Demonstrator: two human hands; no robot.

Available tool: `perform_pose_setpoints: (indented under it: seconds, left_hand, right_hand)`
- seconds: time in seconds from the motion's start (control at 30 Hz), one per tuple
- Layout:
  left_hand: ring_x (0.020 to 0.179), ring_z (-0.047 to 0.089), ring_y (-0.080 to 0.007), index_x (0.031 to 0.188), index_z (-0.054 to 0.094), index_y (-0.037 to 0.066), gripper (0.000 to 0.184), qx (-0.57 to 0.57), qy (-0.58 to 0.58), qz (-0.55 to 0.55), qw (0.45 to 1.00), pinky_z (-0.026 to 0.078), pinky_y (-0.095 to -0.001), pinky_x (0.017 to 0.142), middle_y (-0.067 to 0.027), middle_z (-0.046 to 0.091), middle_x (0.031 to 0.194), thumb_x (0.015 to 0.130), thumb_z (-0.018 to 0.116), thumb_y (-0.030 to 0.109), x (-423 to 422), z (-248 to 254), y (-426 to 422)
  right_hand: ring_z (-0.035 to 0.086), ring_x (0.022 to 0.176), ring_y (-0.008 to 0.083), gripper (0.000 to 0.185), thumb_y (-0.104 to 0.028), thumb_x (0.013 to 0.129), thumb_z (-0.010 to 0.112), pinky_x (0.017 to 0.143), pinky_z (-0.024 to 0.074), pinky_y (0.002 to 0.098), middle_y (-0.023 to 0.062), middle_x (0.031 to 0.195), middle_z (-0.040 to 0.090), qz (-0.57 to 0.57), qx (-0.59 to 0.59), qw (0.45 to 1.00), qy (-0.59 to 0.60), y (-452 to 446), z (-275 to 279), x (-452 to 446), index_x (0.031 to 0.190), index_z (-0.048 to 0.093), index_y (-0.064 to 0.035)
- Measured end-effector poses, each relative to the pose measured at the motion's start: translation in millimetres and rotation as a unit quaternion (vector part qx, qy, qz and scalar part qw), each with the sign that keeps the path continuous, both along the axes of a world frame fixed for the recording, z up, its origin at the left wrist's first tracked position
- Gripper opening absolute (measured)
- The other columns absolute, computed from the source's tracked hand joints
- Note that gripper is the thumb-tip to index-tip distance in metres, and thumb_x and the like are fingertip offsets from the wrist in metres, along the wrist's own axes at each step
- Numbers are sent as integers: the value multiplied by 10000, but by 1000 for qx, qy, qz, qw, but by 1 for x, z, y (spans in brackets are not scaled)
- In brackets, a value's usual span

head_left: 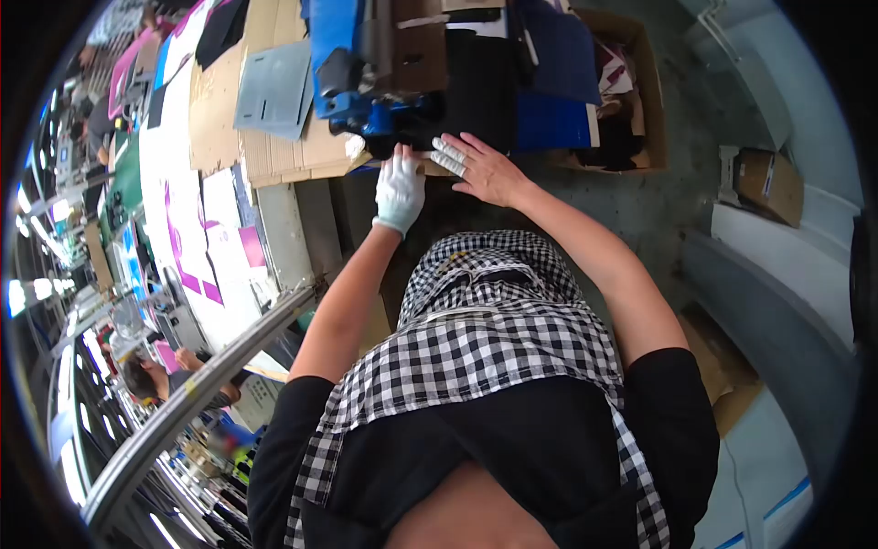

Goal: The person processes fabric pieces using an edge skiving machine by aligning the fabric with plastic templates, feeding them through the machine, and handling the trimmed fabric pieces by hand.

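Note:
My left hand [400,192] wears a white glove with bare fingertips. Its fingers are close together at the front of a blue machine [375,112], and what they grip, if anything, is too small to make out. Beside it, my right hand [489,174] lies with fingers stretched and spread, white wrapping around some of them. Those fingertips rest by the near edge of a black work surface [480,96]. A thin pale strip [422,156] shows between the two hands.
Grey-blue sheets [272,87] lie on cardboard left of the machine. A blue panel [553,123] is at the right, beside a cardboard box [647,101] with scraps. A metal rail [197,393] runs at left; another person [165,380] sits beyond it.

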State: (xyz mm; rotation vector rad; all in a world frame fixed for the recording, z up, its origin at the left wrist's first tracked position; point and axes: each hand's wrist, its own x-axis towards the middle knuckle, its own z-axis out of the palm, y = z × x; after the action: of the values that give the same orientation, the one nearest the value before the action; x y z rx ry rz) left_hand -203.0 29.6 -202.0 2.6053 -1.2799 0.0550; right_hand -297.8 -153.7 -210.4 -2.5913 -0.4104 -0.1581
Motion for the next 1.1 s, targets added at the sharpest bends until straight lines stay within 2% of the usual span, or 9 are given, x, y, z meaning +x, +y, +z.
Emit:
perform_pose_setpoints:
  seconds: [0.13,0.23,0.37,0.4,0.53,0.67,0.77,0.87,1.1]
  left_hand:
    - [1221,357,-388,1304,288,-61,612,-24,17,-10,1000,299,-448,1015,-234,387,1296,777,556,95,-18,12,8]
    - [1073,492,-399,1220,422,-43,492,-47,-31,19,998,391,-474,905,-224,521,1139,795,571,156,-15,19,-17]
    - [984,551,-358,1356,261,24,600,137,131,115,975,485,-409,682,-247,384,1302,843,527,185,17,28,-75]
    - [1003,543,-359,1364,246,30,601,57,116,99,987,490,-405,674,-255,358,1319,853,516,195,25,13,-79]
    - [1291,221,-407,1353,192,-52,582,-201,172,24,964,267,-433,1020,-275,192,1400,903,407,249,30,-16,-100]
    - [1301,191,-413,1357,187,-44,577,-124,208,56,969,233,-428,1044,-271,186,1404,901,403,237,30,-3,-98]
    - [1240,322,-409,1354,217,8,535,-114,118,-7,986,362,-406,956,-275,179,1404,898,417,204,48,-15,-81]
    - [931,564,-382,1347,247,63,462,-7,136,45,990,468,-401,705,-229,474,1228,907,368,132,51,-8,-54]
    - [1039,506,-375,1230,366,-76,356,-61,-12,-107,992,457,-358,847,-259,443,1229,892,344,33,62,-21,-61]
  right_hand:
    - [256,1306,269,563,-279,852,520,1091,182,388,139,1374,335,-91,135,987,-16,-7,6,-18,1326,339,-34]
    - [261,1298,309,554,-235,849,527,1075,211,407,161,1375,322,-224,136,963,-52,-22,19,1,1327,330,-34]
    - [246,1303,332,584,-252,855,517,1066,206,448,177,1389,292,-341,88,933,-80,-23,8,46,1349,291,-37]
    - [242,1304,332,590,-258,853,518,1065,202,453,174,1390,291,-355,82,929,-67,-22,4,49,1351,289,-39]
    - [255,1300,320,572,-260,836,527,1070,185,457,145,1372,337,-353,94,927,-82,-26,-11,50,1334,335,-57]
    - [260,1299,304,554,-266,837,518,1075,180,445,132,1364,356,-347,93,930,-76,-24,-11,47,1326,355,-64]
    - [249,1306,288,552,-271,851,499,1081,173,434,120,1373,345,-352,86,929,-83,-29,-8,48,1335,337,-60]
    - [237,1312,278,553,-271,858,492,1084,171,425,111,1376,342,-362,85,924,-84,-28,-8,45,1339,326,-54]
    - [229,1314,265,539,-273,854,495,1089,165,416,101,1364,356,-363,78,924,-88,-27,-11,44,1323,349,-50]
